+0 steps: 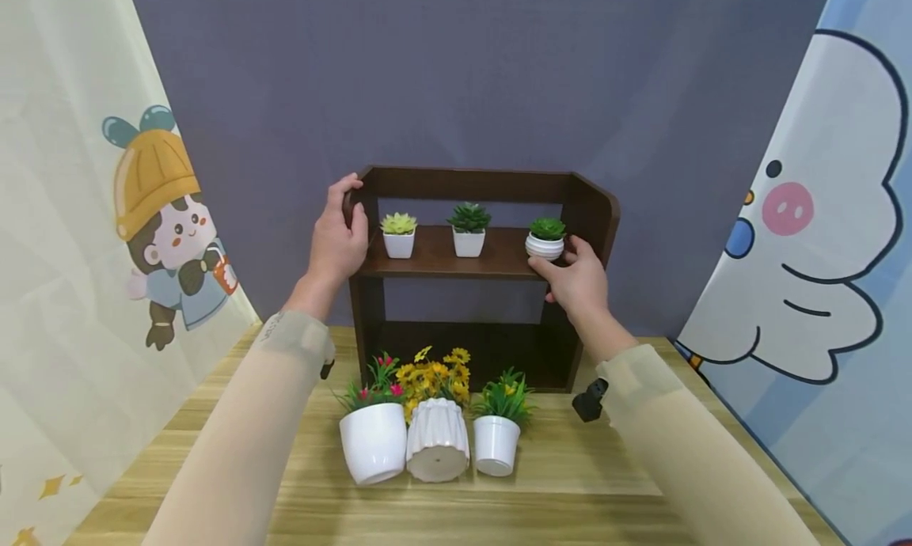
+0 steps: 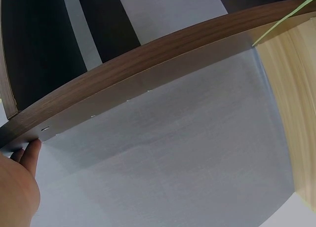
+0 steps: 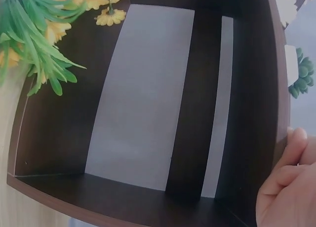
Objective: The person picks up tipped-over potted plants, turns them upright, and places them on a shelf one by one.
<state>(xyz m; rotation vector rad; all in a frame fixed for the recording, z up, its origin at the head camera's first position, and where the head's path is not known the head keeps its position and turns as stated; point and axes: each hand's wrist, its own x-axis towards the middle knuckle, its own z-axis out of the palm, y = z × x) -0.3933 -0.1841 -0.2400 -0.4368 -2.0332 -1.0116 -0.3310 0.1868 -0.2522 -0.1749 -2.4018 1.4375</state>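
A dark brown wooden shelf [image 1: 442, 263] stands on a light wood table [image 1: 570, 483]. My left hand [image 1: 340, 233] grips the top of the shelf's left side panel [image 2: 148, 64]. My right hand [image 1: 577, 277] is at the right end of the upper board. Its thumb lies along the front edge and its fingers curl round a round ribbed white pot with a green succulent [image 1: 545, 241]. In the right wrist view the right hand [image 3: 289, 187] sits against the shelf's edge [image 3: 276, 89]. The succulent [image 3: 302, 76] shows just beyond it.
Two square white succulent pots [image 1: 399, 241] [image 1: 469, 239] stand on the upper board. In front of the shelf stand a white pot with pink flowers [image 1: 373, 443], a ribbed pot with yellow flowers [image 1: 437, 447] and a small white pot [image 1: 496, 445]. Cartoon curtains flank the table.
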